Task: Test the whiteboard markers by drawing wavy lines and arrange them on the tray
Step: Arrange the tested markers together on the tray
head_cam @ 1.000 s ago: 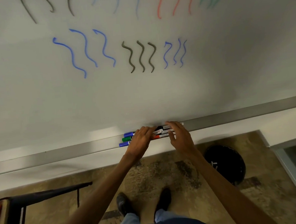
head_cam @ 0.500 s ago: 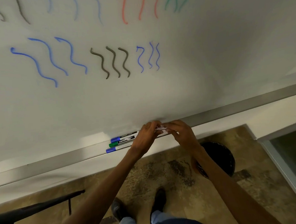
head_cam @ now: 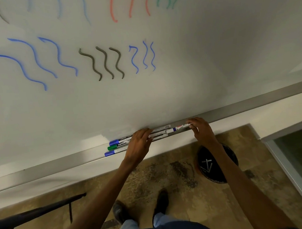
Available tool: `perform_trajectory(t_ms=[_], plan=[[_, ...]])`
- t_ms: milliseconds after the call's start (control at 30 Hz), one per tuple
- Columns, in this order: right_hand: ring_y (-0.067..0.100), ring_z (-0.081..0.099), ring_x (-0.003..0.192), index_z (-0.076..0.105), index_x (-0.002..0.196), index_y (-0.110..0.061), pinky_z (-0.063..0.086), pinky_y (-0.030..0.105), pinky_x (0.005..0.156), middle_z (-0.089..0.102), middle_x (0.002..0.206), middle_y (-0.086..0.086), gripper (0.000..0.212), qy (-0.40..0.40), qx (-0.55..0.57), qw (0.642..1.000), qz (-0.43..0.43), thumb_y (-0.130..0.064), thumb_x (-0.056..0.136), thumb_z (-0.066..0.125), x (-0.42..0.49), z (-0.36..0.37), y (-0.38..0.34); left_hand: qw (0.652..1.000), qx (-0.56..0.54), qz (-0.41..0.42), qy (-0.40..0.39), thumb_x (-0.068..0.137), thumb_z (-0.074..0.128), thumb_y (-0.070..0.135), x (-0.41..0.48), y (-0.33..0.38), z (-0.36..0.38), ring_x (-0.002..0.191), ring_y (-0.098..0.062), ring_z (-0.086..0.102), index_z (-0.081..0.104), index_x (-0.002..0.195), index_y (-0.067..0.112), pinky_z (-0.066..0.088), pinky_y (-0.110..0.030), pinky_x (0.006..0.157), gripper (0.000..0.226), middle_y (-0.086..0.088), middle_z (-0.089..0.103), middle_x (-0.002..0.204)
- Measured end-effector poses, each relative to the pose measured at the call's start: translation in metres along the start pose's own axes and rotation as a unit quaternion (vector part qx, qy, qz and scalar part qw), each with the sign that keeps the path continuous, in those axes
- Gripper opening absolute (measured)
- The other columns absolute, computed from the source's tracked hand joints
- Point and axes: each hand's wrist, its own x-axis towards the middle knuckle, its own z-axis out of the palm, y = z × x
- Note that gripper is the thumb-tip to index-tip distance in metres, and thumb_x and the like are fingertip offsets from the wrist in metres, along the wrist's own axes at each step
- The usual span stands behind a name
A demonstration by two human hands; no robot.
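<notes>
Several whiteboard markers lie side by side on the metal tray (head_cam: 60, 162) under the whiteboard (head_cam: 196, 57). At the left end I see two blue caps (head_cam: 113, 142) and a green cap (head_cam: 112, 147). My left hand (head_cam: 139, 143) rests flat on the middle of this row, fingers on the barrels. To the right, another marker (head_cam: 180, 127) with a blue band and red end lies on the tray, and my right hand (head_cam: 199, 128) pinches its right end. Wavy blue, black, red and green lines cover the board.
A black round bin (head_cam: 216, 163) stands on the floor below my right arm. A dark metal frame (head_cam: 37, 211) sits at the lower left. A glass panel edge (head_cam: 293, 167) runs down the right side. My shoes are below the tray.
My right hand has slid right along the tray, drawing one marker out past the row. My left hand stayed on the row. The camera view shifted right.
</notes>
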Motion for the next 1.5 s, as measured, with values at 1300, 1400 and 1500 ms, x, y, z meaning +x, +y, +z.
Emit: perform_trajectory(t_ms=[1300, 1400, 1500], plan=[[0.02, 0.06, 0.1, 0.07, 0.112, -0.011, 0.046, 0.027, 0.091, 0.069, 0.107, 0.006, 0.025, -0.008, 0.012, 1.0, -0.028, -0.005, 0.092, 0.056, -0.007, 0.043, -0.032, 0.988, 0.128, 0.003, -0.088, 0.104, 0.016, 0.042, -0.021, 0.001, 0.047, 0.15, -0.024, 0.009, 0.017, 0.153, 0.008, 0.011, -0.047, 0.123, 0.06, -0.013, 0.016, 0.161], [0.021, 0.059, 0.102, 0.069, 0.112, -0.012, 0.045, 0.03, 0.092, 0.069, 0.108, 0.005, 0.023, -0.001, 0.007, 1.0, -0.028, -0.01, 0.093, 0.056, -0.009, 0.048, -0.036, 0.987, 0.13, 0.006, -0.093, 0.104, 0.016, 0.042, -0.021, 0.003, 0.045, 0.151, -0.024, 0.009, 0.017, 0.154, 0.007, 0.01, -0.047, 0.123, 0.061, -0.014, 0.017, 0.161], [0.021, 0.06, 0.101, 0.068, 0.111, -0.013, 0.047, 0.031, 0.091, 0.069, 0.107, 0.005, 0.021, 0.021, 0.012, 0.999, -0.024, -0.012, 0.093, 0.057, -0.01, 0.048, -0.042, 0.99, 0.119, 0.003, -0.081, 0.104, 0.019, 0.04, -0.023, 0.004, 0.04, 0.15, -0.024, 0.009, 0.018, 0.154, 0.006, 0.004, -0.043, 0.123, 0.06, -0.014, 0.017, 0.161]])
